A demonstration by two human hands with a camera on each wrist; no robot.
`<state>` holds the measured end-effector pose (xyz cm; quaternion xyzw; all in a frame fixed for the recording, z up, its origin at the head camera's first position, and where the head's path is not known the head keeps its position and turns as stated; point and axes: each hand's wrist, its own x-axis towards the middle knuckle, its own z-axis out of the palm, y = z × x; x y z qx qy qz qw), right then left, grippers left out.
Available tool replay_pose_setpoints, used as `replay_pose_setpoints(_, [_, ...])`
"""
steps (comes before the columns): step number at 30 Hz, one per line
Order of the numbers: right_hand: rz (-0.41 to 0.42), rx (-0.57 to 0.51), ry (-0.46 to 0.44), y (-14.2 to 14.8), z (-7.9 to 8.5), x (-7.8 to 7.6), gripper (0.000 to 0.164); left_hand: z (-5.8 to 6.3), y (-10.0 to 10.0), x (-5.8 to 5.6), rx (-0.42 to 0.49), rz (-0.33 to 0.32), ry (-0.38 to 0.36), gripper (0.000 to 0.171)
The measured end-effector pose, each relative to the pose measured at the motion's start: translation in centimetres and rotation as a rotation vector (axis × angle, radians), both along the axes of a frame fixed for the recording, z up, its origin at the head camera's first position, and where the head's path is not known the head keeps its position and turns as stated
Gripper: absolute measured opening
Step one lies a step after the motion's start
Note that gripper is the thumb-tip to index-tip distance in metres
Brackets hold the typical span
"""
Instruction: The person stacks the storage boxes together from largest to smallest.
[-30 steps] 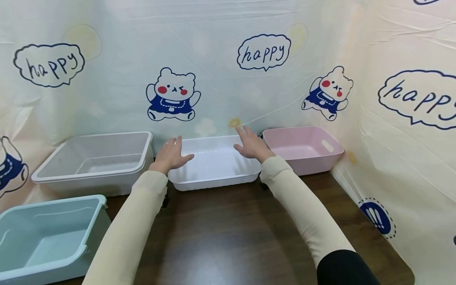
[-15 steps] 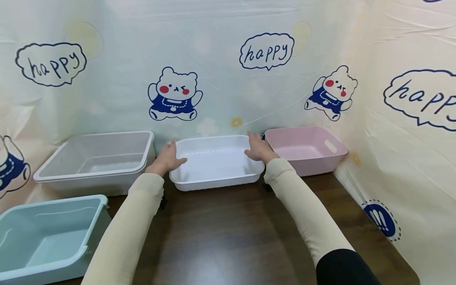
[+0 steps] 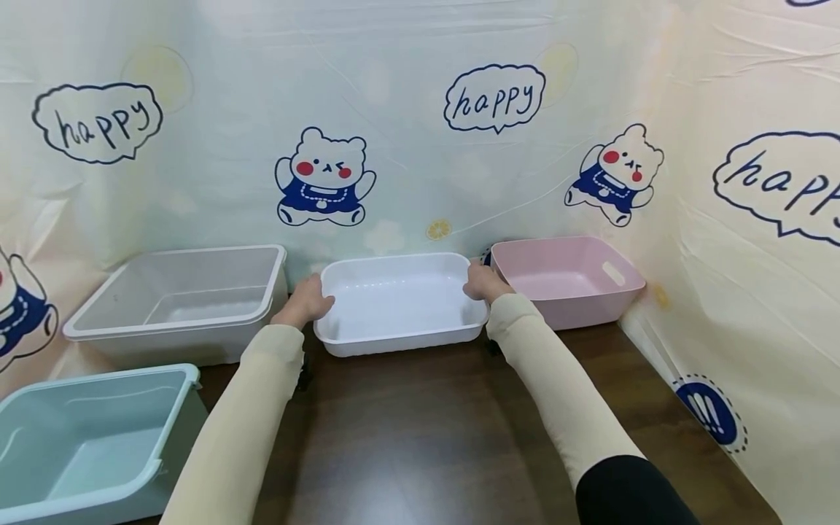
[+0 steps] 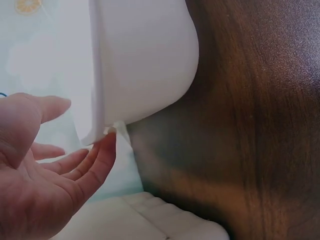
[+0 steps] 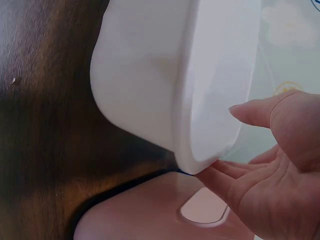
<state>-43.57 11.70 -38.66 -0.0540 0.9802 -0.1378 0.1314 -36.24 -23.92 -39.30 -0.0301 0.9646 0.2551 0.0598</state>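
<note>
A shallow white plastic tray (image 3: 402,302) with rounded corners sits on the dark wooden table, near the patterned backdrop. At its left end is my left hand (image 3: 305,300), thumb over the rim and fingers outside. My right hand (image 3: 484,283) holds the opposite end the same way. In the left wrist view, the fingertips of the left hand (image 4: 55,165) touch beneath the tray's lip (image 4: 97,75). From the right wrist, the right hand (image 5: 270,165) has its fingers against the rim's outer edge and its thumb above the tray's inside (image 5: 220,85).
Left of the tray stands a pale grey bin (image 3: 177,332), with a teal bin (image 3: 98,503) nearer the front. A pink bin (image 3: 577,313) with a handle slot stands close on the right. Bare dark wood (image 3: 394,423) lies in front of the tray. The backdrop (image 3: 407,182) rises behind.
Both hands have come down from above the tray and spread outward to its two ends, where their fingers now curl round the rim. The tray and bins have kept their places.
</note>
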Motion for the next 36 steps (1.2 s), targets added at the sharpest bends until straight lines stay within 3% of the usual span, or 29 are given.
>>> replay_pose_setpoints(8, [0.035, 0.067, 0.027, 0.5, -1.6, -1.2, 0.042, -0.8, -0.5, -0.1, -0.021, -0.023, 0.025, 0.056])
replay_pose_setpoints(17, [0.076, 0.133, 0.012, 0.8, -2.1, -1.7, 0.043, -1.1, -0.8, -0.1, -0.058, -0.010, 0.043, 0.048])
replay_pose_setpoints(26, [0.063, 0.091, 0.016, 0.8, -1.3, -1.1, 0.043, -1.6, -1.1, -0.9, -0.047, 0.046, 0.055, 0.046])
replay_pose_setpoints(33, [0.046, 0.059, 0.020, 1.1, -1.9, -1.6, 0.045, -1.8, -1.0, -0.9, 0.002, 0.076, 0.047, 0.043])
replay_pose_setpoints(36, [0.048, 0.058, 0.041, 1.0, -2.2, -1.6, 0.044, -1.7, -1.1, -0.8, 0.016, 0.080, 0.061, 0.030])
